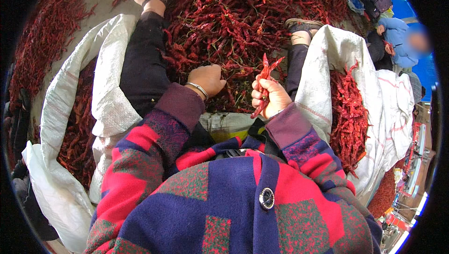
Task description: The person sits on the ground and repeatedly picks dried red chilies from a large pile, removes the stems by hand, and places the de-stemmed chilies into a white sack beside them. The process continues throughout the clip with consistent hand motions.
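Several dried red chilli peppers (266, 69) stick up from my right hand (275, 98), which is closed round them in front of my body. My left hand (208, 79), a metal bangle at its wrist, is curled shut at the near edge of a big heap of dried chillies (229, 29). Its fingertips are turned away, so I cannot make out what, if anything, they grip. The heap spreads between my outstretched legs and beyond my feet. Some chillies with green-yellow stems lie below and between both hands.
An open white woven sack (110, 62) of chillies stands at my left, and another white sack (314, 78) holding red chillies (348, 118) at my right. More chillies (42, 34) cover the floor at far left. A person in blue (397, 39) sits at the upper right.
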`<move>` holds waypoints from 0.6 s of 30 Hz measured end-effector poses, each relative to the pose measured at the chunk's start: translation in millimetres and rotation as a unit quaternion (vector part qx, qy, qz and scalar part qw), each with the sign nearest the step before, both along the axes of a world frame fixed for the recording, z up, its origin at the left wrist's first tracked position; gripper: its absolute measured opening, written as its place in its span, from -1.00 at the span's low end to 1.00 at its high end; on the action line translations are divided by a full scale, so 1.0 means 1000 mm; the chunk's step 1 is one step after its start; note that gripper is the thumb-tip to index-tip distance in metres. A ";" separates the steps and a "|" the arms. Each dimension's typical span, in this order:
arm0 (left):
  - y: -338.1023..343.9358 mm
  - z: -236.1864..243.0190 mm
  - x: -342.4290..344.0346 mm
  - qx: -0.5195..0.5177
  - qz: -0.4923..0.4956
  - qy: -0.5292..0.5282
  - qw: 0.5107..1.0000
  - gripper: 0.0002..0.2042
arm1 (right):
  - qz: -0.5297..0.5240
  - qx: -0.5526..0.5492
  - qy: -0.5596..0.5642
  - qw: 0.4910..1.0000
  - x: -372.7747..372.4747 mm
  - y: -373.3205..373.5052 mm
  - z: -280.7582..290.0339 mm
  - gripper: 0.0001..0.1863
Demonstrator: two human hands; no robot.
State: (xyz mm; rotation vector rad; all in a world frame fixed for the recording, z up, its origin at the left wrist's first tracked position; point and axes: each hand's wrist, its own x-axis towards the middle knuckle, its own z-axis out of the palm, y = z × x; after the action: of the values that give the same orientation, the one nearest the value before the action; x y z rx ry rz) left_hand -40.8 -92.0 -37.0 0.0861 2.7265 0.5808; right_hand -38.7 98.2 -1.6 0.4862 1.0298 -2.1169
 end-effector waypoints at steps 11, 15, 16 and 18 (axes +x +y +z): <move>-0.015 0.002 0.000 0.042 0.053 -0.056 0.996 -0.76 | 0.029 -0.001 0.016 0.999 0.002 0.000 0.003 -0.81; -0.029 0.019 0.013 0.154 0.070 0.004 0.986 -0.74 | 0.007 0.012 0.016 1.000 0.003 0.002 0.004 -0.77; -0.033 0.023 0.016 0.164 0.077 0.004 0.983 -0.74 | 0.002 0.032 0.018 0.999 0.003 0.000 0.005 -0.76; -0.039 0.027 0.017 0.192 0.109 0.017 0.975 -0.76 | -0.004 0.072 0.021 0.997 0.005 -0.003 0.005 -0.77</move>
State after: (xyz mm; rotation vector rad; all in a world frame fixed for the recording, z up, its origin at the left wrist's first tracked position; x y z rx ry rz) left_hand -23.9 -130.7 -10.4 -0.1104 2.6355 1.1751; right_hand -34.2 95.0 3.0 0.5182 1.2127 -2.0765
